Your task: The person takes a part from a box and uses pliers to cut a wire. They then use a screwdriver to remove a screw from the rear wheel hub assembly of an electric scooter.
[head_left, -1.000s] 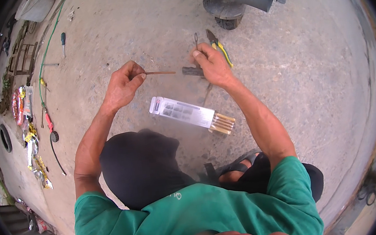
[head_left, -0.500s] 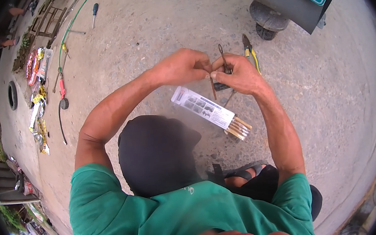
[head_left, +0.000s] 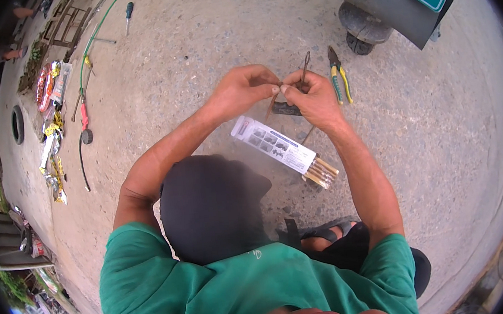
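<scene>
Bare, rough concrete ground (head_left: 203, 34) lies beneath both hands. Your left hand (head_left: 245, 91) pinches the upper end of a brown strip (head_left: 271, 108), which hangs below the grip, its free end towards you. Your right hand (head_left: 318, 99) meets it fingertip to fingertip, closed around a loop-ended tool (head_left: 304, 72) whose loop rises beyond the grip. Just below the fingers sits a dark handle (head_left: 286, 109); whether it joins that tool, you cannot tell. Nearer you lies a white package (head_left: 274, 142) with further strips (head_left: 324, 171) at its end; right of the grip, pliers (head_left: 335, 65). Handling appears early: one strip is out, the others remain packed, and none shows through the loop.
</scene>
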A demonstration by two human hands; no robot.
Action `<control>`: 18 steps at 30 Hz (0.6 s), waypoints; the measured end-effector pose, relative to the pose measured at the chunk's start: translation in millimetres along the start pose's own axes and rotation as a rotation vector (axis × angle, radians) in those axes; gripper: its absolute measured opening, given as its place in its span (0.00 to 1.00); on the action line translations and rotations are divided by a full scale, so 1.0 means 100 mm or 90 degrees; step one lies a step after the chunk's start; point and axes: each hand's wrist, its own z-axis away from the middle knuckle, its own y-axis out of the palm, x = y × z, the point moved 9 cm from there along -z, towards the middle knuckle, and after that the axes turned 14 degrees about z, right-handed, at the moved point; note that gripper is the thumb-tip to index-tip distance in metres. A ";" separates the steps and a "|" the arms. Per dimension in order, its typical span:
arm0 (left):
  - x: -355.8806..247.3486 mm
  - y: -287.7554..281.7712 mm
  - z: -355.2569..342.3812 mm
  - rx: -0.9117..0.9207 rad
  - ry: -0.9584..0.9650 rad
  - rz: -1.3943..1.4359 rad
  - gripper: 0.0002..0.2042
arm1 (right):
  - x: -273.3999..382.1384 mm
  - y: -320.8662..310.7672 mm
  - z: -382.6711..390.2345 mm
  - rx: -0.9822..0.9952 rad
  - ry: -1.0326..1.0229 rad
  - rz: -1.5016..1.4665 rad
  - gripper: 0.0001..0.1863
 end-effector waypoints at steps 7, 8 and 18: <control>0.08 -0.06 -0.01 -0.069 -0.023 -0.028 0.07 | -0.16 0.04 0.02 -0.070 0.053 -0.035 0.07; 0.09 -0.07 0.00 -0.076 -0.035 -0.038 0.07 | -0.15 0.04 0.02 -0.070 0.053 -0.036 0.07; -0.19 0.10 -0.04 0.022 0.071 -0.306 0.07 | -0.08 -0.01 0.01 -0.005 0.019 0.063 0.06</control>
